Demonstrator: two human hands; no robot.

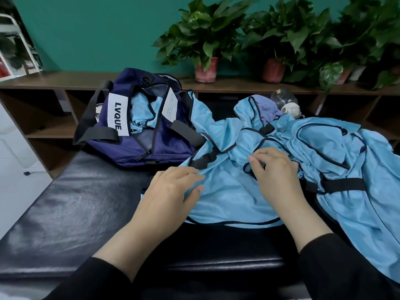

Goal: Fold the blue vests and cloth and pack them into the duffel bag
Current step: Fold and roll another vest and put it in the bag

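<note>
On the black padded bench, a heap of light-blue vests with dark trim, crumpled, spread from centre to right edge. Left hand pinches the near vest's left edge, thumb under the fabric, fingers curled over. Right hand sits on the pile's middle, fingertips curled into a fold. Purple-blue cloth bunched on the far side of the heap. Navy duffel bag at far left, unzipped, touching the vests, blue fabric already inside. Wooden shelf behind, potted plants on top.
</note>
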